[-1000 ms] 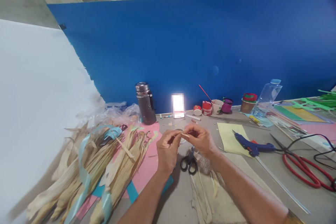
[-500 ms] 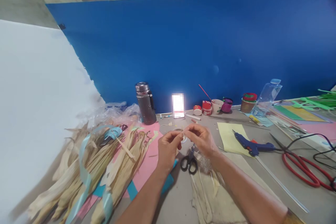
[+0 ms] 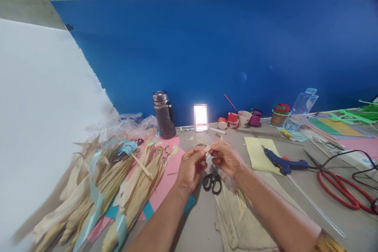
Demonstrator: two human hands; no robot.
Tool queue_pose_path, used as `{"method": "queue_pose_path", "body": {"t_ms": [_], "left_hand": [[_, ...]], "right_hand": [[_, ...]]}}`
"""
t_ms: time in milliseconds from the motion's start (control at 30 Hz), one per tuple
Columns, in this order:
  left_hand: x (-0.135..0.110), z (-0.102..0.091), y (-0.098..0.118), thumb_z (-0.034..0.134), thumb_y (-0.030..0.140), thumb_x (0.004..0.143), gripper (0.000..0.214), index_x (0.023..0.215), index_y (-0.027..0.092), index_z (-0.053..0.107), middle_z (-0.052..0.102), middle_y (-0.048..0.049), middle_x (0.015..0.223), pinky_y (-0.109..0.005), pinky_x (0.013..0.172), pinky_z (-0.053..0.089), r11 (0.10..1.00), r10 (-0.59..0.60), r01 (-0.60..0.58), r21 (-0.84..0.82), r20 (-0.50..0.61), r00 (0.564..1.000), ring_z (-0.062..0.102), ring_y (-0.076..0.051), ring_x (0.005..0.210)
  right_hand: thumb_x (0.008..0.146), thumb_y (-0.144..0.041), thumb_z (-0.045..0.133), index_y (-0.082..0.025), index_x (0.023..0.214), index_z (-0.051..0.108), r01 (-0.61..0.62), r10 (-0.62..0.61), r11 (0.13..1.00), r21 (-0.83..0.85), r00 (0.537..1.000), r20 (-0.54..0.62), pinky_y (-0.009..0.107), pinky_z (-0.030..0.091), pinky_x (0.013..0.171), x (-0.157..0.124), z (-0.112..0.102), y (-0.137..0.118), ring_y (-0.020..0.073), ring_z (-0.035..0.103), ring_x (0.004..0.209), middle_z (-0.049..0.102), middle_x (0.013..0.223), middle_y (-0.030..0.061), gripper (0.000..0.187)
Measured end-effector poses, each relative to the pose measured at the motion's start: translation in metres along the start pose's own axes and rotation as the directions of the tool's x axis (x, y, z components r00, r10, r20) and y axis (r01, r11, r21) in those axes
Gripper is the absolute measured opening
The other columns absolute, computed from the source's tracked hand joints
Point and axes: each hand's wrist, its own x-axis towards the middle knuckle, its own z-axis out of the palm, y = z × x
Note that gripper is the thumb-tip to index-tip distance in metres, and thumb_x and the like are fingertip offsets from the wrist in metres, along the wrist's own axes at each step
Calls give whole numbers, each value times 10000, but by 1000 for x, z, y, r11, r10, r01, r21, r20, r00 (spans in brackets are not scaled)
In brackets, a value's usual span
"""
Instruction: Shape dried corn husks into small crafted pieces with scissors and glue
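Note:
Between my fingertips is a small pale piece [image 3: 208,149], perhaps corn husk; its kind is hard to make out. My left hand [image 3: 191,164] pinches it from the left and my right hand [image 3: 226,158] from the right, both raised over the table. Behind them a roll of tape [image 3: 209,155] is partly hidden. Just below my hands lie black-handled scissors [image 3: 212,183], blades pointing away. Under my right forearm is a folded beige cloth [image 3: 251,220] with husk scraps. To the left, dried corn husks [image 3: 141,189] rest with a light blue ribbon [image 3: 95,181].
A dark thermos [image 3: 164,116] stands at the back, near a bright blurred screen [image 3: 201,118]. Paint jars [image 3: 233,121] and a paper cup [image 3: 244,119] line the wall. On the right lie a blue glue gun [image 3: 285,162], red-handled scissors [image 3: 339,189] and a plastic bottle [image 3: 301,110].
My right hand has turned and its fingers have curled lower, so the pale piece shows more between my fingertips. The things on the table stay where they were.

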Motion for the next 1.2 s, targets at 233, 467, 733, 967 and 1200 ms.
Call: {"method": "queue_pose_path", "body": {"t_ms": [233,467,733,967,1200], "left_hand": [[1,-2,-2,857,266,589,276,704,132,645,589,18,626,-174,512,383,997,-51,55,-47,79,996,459,-46,507],[3,-4,1,781,248,613,242,636,157,558,522,43,572,-187,480,331,1000,-8,8,-17,-20,1000,425,-48,473],[-1,-2,2,803,272,619,247,642,145,592,505,44,569,-187,506,344,997,-3,1,75,27,1000,433,-47,487],[0,-5,5,843,251,619,258,710,140,628,554,24,598,-194,514,346,998,-37,42,-35,135,990,431,-48,496],[4,-12,3,849,254,639,258,674,132,624,539,31,583,-187,511,336,995,-98,100,2,214,972,413,-37,477]], "right_hand": [[609,-258,779,-167,630,597,-168,147,974,150,979,140,172,264,390,5,-5,5,69,374,485,540,584,-13,204],[683,-487,809,-172,745,682,-12,12,1000,-8,1000,28,172,236,390,9,-10,1,73,391,520,622,739,23,346],[636,-476,881,-156,625,605,-34,59,985,-170,988,146,183,183,414,2,-9,0,54,287,488,421,547,-53,423],[628,-375,911,-143,660,611,-124,118,992,4,953,278,159,190,424,1,-9,0,33,268,498,501,625,-35,380],[658,-361,890,-149,628,583,-144,130,990,15,931,342,169,218,427,1,-12,0,44,266,497,417,569,-55,375]]}}
